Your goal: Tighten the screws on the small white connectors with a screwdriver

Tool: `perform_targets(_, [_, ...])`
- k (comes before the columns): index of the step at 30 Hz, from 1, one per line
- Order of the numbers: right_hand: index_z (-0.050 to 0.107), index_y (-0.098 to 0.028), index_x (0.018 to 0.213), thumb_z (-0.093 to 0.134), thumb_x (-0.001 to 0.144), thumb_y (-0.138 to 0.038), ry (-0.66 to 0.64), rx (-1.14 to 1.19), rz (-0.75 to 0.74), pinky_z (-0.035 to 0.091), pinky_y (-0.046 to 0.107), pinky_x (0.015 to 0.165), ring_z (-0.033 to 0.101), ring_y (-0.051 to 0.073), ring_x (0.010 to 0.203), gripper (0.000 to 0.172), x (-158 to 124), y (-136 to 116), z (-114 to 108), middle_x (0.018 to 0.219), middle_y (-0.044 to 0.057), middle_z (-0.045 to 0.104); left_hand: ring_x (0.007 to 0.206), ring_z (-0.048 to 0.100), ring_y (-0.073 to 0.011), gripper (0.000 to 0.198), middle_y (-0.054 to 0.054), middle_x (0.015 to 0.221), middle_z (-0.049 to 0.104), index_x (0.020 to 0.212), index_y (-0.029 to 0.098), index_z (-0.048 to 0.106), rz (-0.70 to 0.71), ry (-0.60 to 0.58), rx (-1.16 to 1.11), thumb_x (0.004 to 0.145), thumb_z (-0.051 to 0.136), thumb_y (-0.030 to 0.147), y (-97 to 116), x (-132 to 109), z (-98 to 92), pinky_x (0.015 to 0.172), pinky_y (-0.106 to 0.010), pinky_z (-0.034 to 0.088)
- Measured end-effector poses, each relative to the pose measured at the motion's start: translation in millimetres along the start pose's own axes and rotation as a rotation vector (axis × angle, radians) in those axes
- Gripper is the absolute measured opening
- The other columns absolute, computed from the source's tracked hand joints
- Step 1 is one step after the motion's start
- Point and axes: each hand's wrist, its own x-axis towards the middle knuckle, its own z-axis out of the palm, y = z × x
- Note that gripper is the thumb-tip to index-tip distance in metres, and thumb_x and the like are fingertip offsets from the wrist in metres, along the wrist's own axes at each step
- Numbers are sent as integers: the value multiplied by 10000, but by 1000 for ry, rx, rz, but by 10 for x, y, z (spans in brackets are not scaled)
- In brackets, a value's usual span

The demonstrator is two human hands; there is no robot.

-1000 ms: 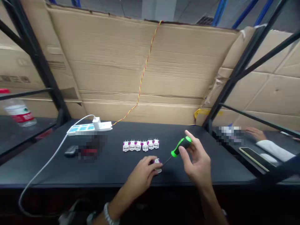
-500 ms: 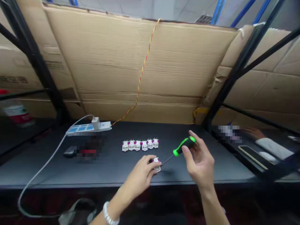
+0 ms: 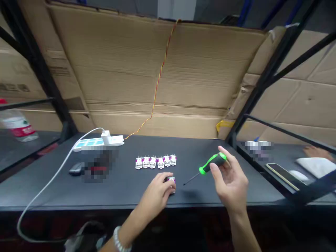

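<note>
Between the thumb and fingers of my left hand (image 3: 159,190) is a small white-and-purple part with metal pins (image 3: 172,180), held low over the front of the black table; the fingers cover much of it. My right hand (image 3: 233,178) grips a green-and-black screwdriver (image 3: 214,163) by its handle. Its thin shaft points down to the left, and the tip is a short way right of the held part, not touching it. Behind my left hand, several similar white-and-purple parts (image 3: 156,162) stand side by side in a row, pins pointing away from me.
A white power strip (image 3: 115,140) with a plug lies at the back left, its cable looping over the front edge. Near it are a dark mouse (image 3: 76,169) and a blurred-out patch. Black frame posts flank the table (image 3: 126,189); cardboard closes the back. Another person's hand (image 3: 317,152) shows at right.
The screwdriver has moved right, its tip coming away from the held part. My left hand has shifted slightly left with the part. At far right, the other person's hand has moved right.
</note>
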Motion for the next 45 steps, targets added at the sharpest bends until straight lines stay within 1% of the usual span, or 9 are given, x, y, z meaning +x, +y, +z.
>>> perform_targets(8, [633,-235,1445,739,938,-394,38,14,-23,650,384,850,712,230,923,541,67,7,-70,1114,97,684,1235,651,-273,193,-95,1317,702,1031,214,695,2,13,91,1052,509,166,-33,82,-29,1062,-459,557])
perform_targets(13, [638,-234,1437,753,929,-381,73,24,-30,643,365,829,709,219,897,542,118,14,-152,1108,92,688,1258,622,-269,148,-89,1272,701,964,209,702,20,22,50,1022,573,166,90,261,-69,1099,-444,512])
perform_targets(22, [653,-210,1410,757,921,-385,127,19,-42,630,358,811,705,218,883,529,182,16,-299,1070,93,694,1056,691,-288,90,-99,986,776,830,194,827,-152,-269,259,876,757,226,238,931,84,979,-410,528])
perform_targets(25, [653,-216,1409,757,920,-386,131,8,-53,629,366,818,701,216,877,528,195,44,-327,1081,90,691,960,721,-272,104,-90,880,788,800,197,835,-183,-280,298,864,761,229,231,1066,136,917,-379,541])
perform_targets(29, [647,-222,1419,758,919,-389,129,12,-60,633,372,819,702,221,893,539,199,62,-343,1112,95,698,1017,718,-289,107,-102,918,788,797,192,824,-186,-243,329,868,763,244,225,1123,187,948,-391,531])
perform_targets(34, [653,-218,1409,760,919,-389,142,12,-47,649,367,804,719,219,881,530,209,43,-355,1113,95,702,1065,703,-284,156,-107,1038,769,971,183,807,-142,-196,260,944,676,263,236,1031,5,992,-394,529])
perform_targets(37, [658,-213,1398,776,910,-387,163,43,-44,662,379,821,742,235,922,532,234,39,-362,1131,108,728,1135,682,-256,196,-84,1180,738,1102,209,761,-96,-175,96,978,610,224,195,810,-237,1051,-379,512])
perform_targets(40, [665,-212,1392,788,909,-389,157,86,-35,666,392,852,763,247,947,529,251,51,-349,1098,117,770,1257,633,-243,246,-53,1297,703,1155,250,738,-29,-271,-18,935,653,180,105,497,-396,1159,-381,452])
perform_targets(45, [656,-225,1414,803,903,-385,108,93,-9,662,410,883,773,244,943,555,224,82,-265,1084,109,791,1351,576,-260,372,-74,1422,640,1266,260,699,-33,-260,-60,912,676,146,9,192,-301,1220,-427,419])
